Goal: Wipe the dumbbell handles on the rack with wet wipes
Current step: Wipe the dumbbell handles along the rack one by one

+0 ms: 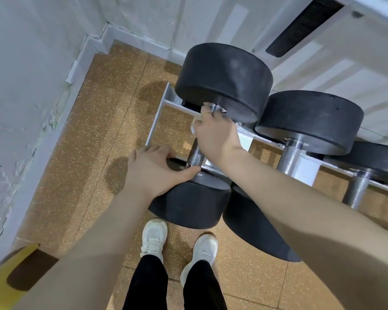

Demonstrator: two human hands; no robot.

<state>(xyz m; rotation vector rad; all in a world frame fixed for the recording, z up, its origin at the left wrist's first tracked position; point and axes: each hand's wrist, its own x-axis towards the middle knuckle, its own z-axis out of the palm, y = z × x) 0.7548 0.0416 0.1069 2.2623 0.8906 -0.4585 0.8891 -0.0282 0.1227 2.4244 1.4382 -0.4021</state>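
Observation:
A black dumbbell (224, 79) lies on the white rack (159, 108) at its left end, its knurled steel handle (195, 155) running toward me. My right hand (215, 135) wraps the upper part of that handle with a white wet wipe (194, 127) under the fingers; only the wipe's edge shows. My left hand (157, 168) rests on the near black weight (188, 204), fingers spread over its top and thumb stretched toward the handle's lower end.
Two more black dumbbells (309, 121) with steel handles (289, 159) lie to the right on the same rack. A white wall corner stands at left and behind. My white shoes (154, 238) stand on the speckled brown floor (94, 153) just below the rack.

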